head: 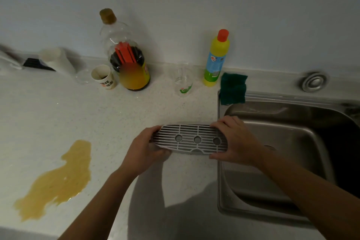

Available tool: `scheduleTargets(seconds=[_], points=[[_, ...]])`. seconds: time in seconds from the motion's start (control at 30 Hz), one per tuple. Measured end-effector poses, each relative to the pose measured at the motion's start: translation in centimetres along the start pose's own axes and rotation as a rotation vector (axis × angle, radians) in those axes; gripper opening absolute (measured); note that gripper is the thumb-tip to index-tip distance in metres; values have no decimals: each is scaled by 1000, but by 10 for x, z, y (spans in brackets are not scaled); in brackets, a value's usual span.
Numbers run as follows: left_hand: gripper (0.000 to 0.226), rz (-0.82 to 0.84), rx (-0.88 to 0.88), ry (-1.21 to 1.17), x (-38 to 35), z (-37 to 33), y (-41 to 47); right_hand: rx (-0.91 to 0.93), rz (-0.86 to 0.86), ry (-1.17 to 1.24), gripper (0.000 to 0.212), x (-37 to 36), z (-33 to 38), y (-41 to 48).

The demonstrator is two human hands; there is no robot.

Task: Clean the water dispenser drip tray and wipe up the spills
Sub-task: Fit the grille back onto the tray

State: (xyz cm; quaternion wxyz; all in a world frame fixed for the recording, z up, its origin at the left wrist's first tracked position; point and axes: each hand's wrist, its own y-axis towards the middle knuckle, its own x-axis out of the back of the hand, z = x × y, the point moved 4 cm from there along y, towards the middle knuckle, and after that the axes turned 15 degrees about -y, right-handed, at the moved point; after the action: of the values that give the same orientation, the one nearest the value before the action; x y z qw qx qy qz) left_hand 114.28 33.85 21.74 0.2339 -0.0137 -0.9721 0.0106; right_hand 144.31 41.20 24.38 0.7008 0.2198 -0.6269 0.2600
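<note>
Over the white bench [58,115], both hands (left hand [145,149], right hand [234,140]) have fingers gripping one slotted grey drip tray [190,138] with three round holes; one yellow spill [56,181].

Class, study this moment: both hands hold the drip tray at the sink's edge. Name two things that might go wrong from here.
1. The drip tray is held only at its ends by the left hand and right hand; tilting could spill onto the counter.
2. The yellow spill lies near the left forearm; it might get smeared.
</note>
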Motion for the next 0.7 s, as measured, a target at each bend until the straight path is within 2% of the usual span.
scheduleTargets(seconds=[0.2, 0.7], points=[[75, 16, -6, -27, 9, 7, 4, 46, 56, 119, 92, -13, -1, 9], [80, 68, -119, 216, 5, 1, 3, 10, 161, 40, 104, -20, -13, 2]])
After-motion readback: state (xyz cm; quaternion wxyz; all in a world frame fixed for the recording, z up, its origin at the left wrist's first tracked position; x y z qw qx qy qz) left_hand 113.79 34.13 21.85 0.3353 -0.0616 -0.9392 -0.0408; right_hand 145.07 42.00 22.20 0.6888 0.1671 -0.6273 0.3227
